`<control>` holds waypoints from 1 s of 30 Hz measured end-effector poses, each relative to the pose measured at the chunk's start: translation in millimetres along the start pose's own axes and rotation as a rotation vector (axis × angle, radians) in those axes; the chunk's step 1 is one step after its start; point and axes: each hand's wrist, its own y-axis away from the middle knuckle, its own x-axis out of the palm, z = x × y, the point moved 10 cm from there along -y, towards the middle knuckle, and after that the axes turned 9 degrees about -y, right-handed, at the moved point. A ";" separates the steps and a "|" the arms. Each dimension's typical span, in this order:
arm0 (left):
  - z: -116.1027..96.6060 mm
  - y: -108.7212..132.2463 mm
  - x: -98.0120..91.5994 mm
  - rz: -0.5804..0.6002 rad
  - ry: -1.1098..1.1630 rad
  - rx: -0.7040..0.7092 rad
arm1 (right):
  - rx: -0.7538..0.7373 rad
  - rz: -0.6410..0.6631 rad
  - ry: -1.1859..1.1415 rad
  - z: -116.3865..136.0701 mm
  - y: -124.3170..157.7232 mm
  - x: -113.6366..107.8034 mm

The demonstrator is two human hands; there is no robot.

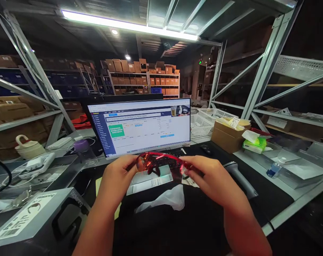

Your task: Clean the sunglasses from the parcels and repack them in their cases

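Between my two hands is a pair of red-framed sports glasses point(161, 155), held up in front of the monitor's lower edge. My left hand point(120, 172) pinches the left end of the frame, and my right hand point(204, 170) grips the right end. Below the glasses lies an open white box point(150, 182) with printed text on its inside. A crumpled translucent white bag point(165, 200) rests nearer to me on the black mat. The fingertips partly cover the ends of the frame.
A lit monitor point(140, 131) stands ahead. On the right are a barcode scanner point(241, 179), a mouse point(205, 149), a cardboard box point(226, 135) and a small bottle point(276, 167). At left sit a grey product box point(41, 217) and a purple-lidded cup point(84, 151). Metal shelf posts flank the desk.
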 end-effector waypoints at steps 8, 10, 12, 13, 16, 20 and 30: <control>-0.8 8.5 32.2 0.245 0.230 -0.052 | 0.408 0.062 -0.334 -99.5 -14.4 4.3; 1.3 8.0 40.2 0.245 0.175 -0.068 | 0.510 0.010 -0.486 -124.1 -2.0 1.5; -4.0 9.3 52.8 0.283 0.094 -0.065 | 0.564 -0.126 -0.598 -148.7 14.5 -8.3; -10.9 11.6 61.9 0.329 0.041 -0.046 | 0.574 -0.213 -0.641 -160.7 23.6 -14.5; -39.8 29.7 97.9 0.559 -0.216 0.085 | 0.573 -0.437 -0.730 -191.9 49.3 -28.0; -44.5 73.0 133.1 0.843 -0.562 0.214 | 0.570 -0.529 -0.755 -210.4 67.1 -31.9; 5.5 156.3 129.8 0.864 -0.199 0.116 | 0.650 -0.499 -0.691 -208.6 76.6 -17.4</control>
